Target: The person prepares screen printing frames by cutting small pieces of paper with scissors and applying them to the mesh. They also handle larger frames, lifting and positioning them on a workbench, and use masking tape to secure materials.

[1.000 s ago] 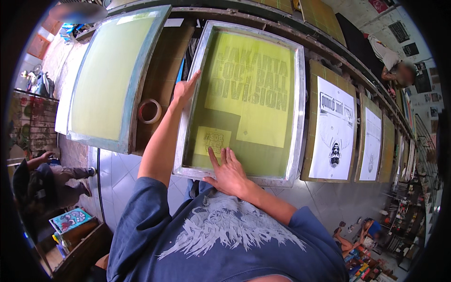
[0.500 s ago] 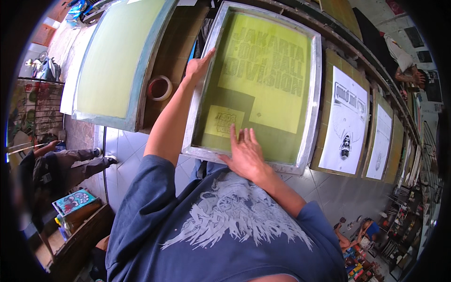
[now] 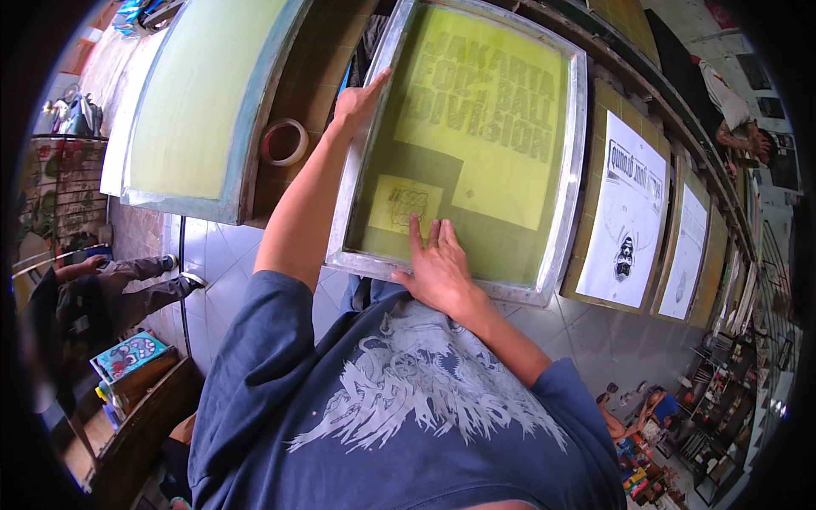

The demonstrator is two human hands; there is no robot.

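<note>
A screen-printing frame (image 3: 568, 178) with a silver metal border and yellow-green mesh lies tilted in front of me. Its mesh carries a large block of faint lettering and a small square design at the lower left. My left hand (image 3: 357, 109) grips the frame's left side, with a finger stretched along the border and the other fingers partly hidden. Flat on the mesh near the bottom edge rests my right hand (image 3: 438, 268), its fingers extended and the index fingertip at the small design's lower corner.
Left of the frame stands a larger green screen (image 3: 195, 110) with a blue-grey border; a tape roll (image 3: 285, 143) lies beside it. At the right are boards with printed paper sheets (image 3: 625, 208). A person (image 3: 127, 289) is at the far left, others at the right edges.
The whole view has shifted slightly. My right hand's fingers have drawn a little closer together on the mesh; my left hand keeps its hold on the frame.
</note>
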